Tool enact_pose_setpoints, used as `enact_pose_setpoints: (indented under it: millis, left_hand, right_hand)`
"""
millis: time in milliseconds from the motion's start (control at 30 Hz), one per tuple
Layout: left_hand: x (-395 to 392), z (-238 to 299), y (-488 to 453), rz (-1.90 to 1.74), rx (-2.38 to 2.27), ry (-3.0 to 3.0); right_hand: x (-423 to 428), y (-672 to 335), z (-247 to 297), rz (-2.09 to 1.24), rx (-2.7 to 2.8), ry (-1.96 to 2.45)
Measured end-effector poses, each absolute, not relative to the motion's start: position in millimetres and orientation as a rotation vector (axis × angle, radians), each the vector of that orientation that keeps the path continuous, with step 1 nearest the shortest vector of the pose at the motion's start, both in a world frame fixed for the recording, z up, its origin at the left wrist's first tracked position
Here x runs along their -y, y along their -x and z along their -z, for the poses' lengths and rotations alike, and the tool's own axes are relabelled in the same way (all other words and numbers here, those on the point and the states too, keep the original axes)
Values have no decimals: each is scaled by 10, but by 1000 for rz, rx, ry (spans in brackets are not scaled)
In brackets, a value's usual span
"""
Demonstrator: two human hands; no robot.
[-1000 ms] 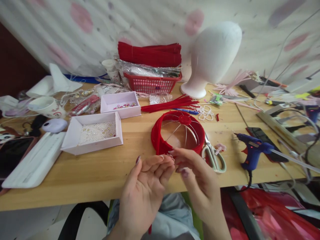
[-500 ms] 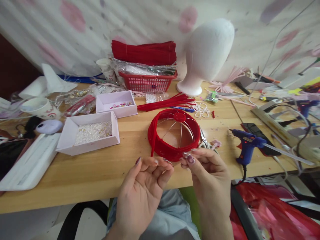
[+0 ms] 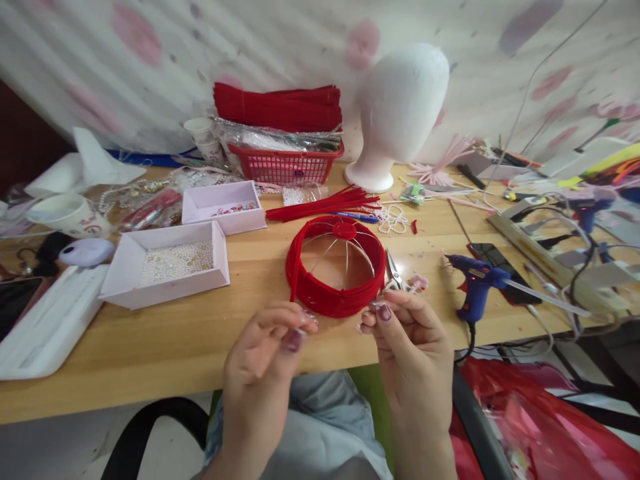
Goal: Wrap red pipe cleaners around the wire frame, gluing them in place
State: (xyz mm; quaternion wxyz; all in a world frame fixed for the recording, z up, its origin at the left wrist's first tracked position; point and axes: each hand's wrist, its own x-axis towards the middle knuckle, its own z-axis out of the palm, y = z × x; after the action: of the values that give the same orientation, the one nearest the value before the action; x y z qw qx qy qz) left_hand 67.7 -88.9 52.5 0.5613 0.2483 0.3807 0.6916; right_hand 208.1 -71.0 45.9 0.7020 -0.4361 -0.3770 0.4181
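A round red velvet-wrapped wire frame [image 3: 334, 293] lies on the wooden table [image 3: 175, 347] just beyond my hands. My left hand [image 3: 263, 360] hovers at the table's front edge with its fingers curled and the thumb pressed against the fingertips; anything in the pinch is too small to make out. To its right, my right hand [image 3: 410, 340] pinches thumb and forefinger together close to the frame's near rim, over the scissors [image 3: 395, 277], which it partly hides. What this pinch holds is not visible either.
A blue glue gun [image 3: 475, 283] stands at the right with its cable over the edge. Two pink trays [image 3: 165, 267] of beads sit to the left. A red basket [image 3: 285, 163], red stems [image 3: 320, 203] and a white foam head [image 3: 400, 113] stand behind.
My left hand has turned from palm-up and spread to curled into a pinch. My right hand has slid right and closed its fingertips. The view has shifted slightly right.
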Motion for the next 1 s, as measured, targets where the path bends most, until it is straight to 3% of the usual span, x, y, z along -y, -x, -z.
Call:
enact_pose_setpoints:
  millis: [100,267,733,833,1000]
  left_hand:
    - [914,-500,-748,-1566,-1166,-978]
    - [901,-539,-870,-1275,-1102,-1236]
    - [1071,-554,-781,-1680,-1172,-1667]
    - [1086,-612,-840,-1676,-1134,-1576]
    - [1066,-755,-927,-1492,-996,-901]
  right_hand:
    - [755,-2082,-477,-961,806,931]
    - [839,-2094,-497,-1041,752,866]
    - [1035,-2265,-477,-1224,521,814]
    - [1079,-2299,-467,-1227,541,792]
    - [1127,-2345,-375,-1151,798,860]
